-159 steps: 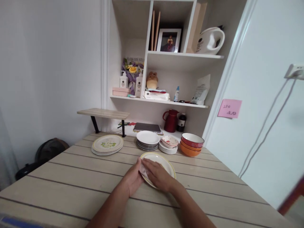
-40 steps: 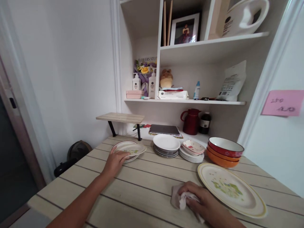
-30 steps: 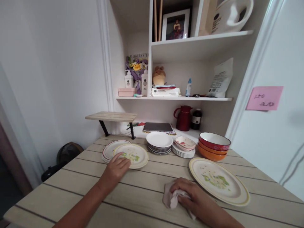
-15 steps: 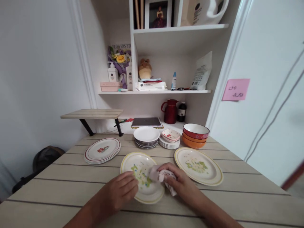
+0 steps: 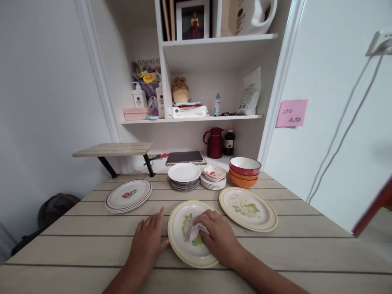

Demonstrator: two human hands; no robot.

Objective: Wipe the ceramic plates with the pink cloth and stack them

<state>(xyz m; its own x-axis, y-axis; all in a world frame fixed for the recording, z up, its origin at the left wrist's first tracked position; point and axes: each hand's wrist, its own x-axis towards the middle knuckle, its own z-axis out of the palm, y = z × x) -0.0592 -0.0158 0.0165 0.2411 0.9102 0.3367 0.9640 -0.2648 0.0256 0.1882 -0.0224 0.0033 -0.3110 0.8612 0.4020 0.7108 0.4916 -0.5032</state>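
Note:
A yellow-rimmed plate (image 5: 179, 249) with a green leaf pattern lies on the wooden table in front of me. My right hand (image 5: 216, 234) is closed on a crumpled pale pink cloth (image 5: 192, 230) and presses it against the middle of that plate. Just left of the plate, my left hand (image 5: 150, 237) rests with fingers apart, its thumb close to the rim; whether it touches I cannot tell. A second yellow-rimmed plate (image 5: 248, 209) of the same pattern lies to the right, beyond my right hand.
Red-rimmed plates (image 5: 128, 196) are stacked at the left. Along the back stand a stack of white plates (image 5: 184, 173), small dishes (image 5: 214, 173) and stacked bowls (image 5: 245, 171). A low raised shelf (image 5: 113, 150) stands back left; a red jug (image 5: 214, 143) is behind.
The near plate has shifted right. My left hand has come off it and spread its fingers, and my right hand has moved the cloth onto the plate's middle. The view has turned slightly right.

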